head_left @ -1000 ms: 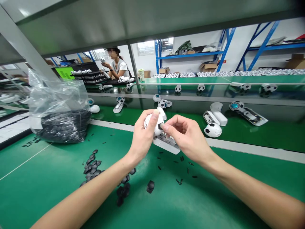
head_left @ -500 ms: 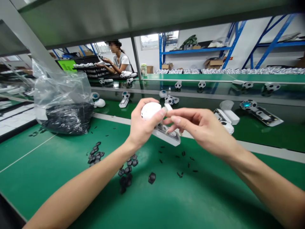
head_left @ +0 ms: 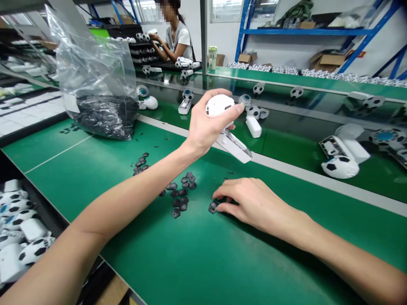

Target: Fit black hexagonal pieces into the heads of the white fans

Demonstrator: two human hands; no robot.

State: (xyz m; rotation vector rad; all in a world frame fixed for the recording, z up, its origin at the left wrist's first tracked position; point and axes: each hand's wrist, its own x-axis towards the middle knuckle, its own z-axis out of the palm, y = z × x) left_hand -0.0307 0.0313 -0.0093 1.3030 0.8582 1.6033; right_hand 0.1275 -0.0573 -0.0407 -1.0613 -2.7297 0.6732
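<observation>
My left hand [head_left: 206, 123] is wrapped round a white device [head_left: 235, 146] with a round head and a long handle, held above the green table [head_left: 203, 258]. The handle slants down to the right. Lower down and to the right, my right hand [head_left: 244, 199] reaches the table top, its thumb and fingertips at a black pentagon piece [head_left: 213, 206]. Several more black pentagon pieces [head_left: 183, 192] lie to the left of it, below my left wrist.
A clear plastic bag [head_left: 104, 114] of black pieces stands at the left. Football-patterned devices [head_left: 340, 166] lie on the conveyor [head_left: 286, 148] beyond a pale strip. More parts [head_left: 22, 228] fill a place at the lower left. A person [head_left: 178, 38] works across the line.
My right hand has left the device and moved down to the black piece on the table. My left hand still holds the device, and the view has tilted down.
</observation>
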